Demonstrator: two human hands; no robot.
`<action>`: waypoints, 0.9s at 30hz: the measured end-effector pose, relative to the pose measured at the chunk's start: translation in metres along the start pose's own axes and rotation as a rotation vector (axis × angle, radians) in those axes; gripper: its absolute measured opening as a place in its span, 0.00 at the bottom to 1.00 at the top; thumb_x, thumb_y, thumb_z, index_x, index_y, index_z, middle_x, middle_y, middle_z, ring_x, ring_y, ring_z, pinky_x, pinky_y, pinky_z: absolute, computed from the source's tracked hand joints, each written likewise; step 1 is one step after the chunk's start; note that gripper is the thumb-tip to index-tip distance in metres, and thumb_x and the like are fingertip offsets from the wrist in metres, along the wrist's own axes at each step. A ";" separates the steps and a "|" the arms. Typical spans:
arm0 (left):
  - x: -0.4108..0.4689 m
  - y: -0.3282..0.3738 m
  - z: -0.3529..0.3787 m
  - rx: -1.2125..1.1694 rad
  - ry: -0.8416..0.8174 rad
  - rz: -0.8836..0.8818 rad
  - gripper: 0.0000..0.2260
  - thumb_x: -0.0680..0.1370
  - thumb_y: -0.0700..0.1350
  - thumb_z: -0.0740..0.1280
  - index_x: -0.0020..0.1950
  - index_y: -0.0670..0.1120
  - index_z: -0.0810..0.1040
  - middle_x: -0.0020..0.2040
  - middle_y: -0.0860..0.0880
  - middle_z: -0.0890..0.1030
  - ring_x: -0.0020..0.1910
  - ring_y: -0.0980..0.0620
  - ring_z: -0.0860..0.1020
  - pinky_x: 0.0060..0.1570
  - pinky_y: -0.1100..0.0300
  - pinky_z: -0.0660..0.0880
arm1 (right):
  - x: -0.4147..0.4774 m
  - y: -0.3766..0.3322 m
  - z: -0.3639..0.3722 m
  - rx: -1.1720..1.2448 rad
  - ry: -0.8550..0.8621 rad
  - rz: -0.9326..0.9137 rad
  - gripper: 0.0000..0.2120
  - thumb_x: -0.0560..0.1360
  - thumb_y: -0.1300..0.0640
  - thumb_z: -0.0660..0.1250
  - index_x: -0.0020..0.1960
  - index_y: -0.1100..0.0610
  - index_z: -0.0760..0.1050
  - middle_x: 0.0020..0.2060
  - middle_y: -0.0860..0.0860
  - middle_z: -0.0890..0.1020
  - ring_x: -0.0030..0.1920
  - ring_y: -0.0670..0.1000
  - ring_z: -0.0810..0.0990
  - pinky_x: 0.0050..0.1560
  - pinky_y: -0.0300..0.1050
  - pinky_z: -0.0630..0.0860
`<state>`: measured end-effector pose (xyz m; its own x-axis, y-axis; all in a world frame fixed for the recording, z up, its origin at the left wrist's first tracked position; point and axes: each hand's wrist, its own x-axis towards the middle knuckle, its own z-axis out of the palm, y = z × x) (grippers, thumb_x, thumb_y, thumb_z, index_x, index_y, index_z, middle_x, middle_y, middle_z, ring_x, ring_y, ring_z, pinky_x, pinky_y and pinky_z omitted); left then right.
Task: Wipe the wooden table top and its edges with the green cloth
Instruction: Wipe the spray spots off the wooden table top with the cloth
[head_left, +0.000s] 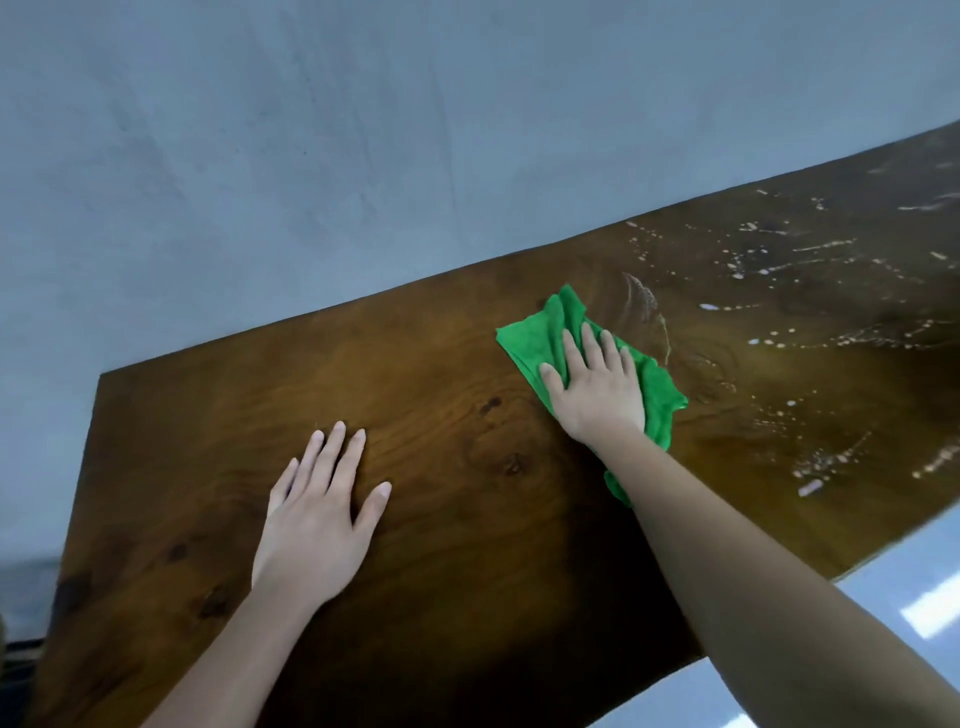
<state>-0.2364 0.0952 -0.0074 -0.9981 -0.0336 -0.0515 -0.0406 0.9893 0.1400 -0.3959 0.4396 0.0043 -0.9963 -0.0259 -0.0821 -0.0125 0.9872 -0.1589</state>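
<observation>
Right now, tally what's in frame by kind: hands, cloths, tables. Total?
Hands: 2, left hand flat on the wood, right hand pressing the cloth
Green cloth: 1
Wooden table: 1
Total: 4
White splatter on the table's right part: too scattered to count.

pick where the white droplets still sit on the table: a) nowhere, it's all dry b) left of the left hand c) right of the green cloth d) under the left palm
c: the white droplets speckle the wooden table top to the right of the green cloth, which the right hand presses flat; the wood around the left hand shows none.
</observation>
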 end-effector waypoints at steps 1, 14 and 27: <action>-0.001 0.001 0.000 0.006 -0.003 0.011 0.40 0.82 0.76 0.34 0.91 0.59 0.45 0.91 0.56 0.44 0.90 0.54 0.40 0.89 0.46 0.46 | -0.013 -0.004 0.002 0.002 -0.003 -0.007 0.39 0.85 0.29 0.34 0.91 0.48 0.43 0.90 0.52 0.46 0.89 0.58 0.42 0.88 0.60 0.43; 0.016 0.080 0.005 0.063 -0.070 0.273 0.41 0.81 0.77 0.32 0.91 0.60 0.42 0.91 0.56 0.41 0.90 0.54 0.39 0.89 0.45 0.47 | -0.135 0.026 0.018 0.059 0.006 -0.187 0.37 0.86 0.28 0.34 0.90 0.44 0.44 0.90 0.45 0.45 0.89 0.49 0.38 0.88 0.56 0.40; 0.052 0.179 0.024 0.078 -0.033 0.295 0.39 0.83 0.75 0.33 0.91 0.60 0.44 0.91 0.56 0.43 0.90 0.54 0.42 0.89 0.46 0.46 | -0.108 0.183 -0.009 0.067 0.069 -0.032 0.35 0.87 0.30 0.36 0.90 0.42 0.45 0.90 0.44 0.46 0.89 0.48 0.39 0.88 0.55 0.40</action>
<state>-0.2945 0.2742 -0.0089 -0.9642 0.2601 -0.0518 0.2558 0.9636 0.0773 -0.2918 0.6248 -0.0068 -0.9990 -0.0446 -0.0084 -0.0415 0.9733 -0.2256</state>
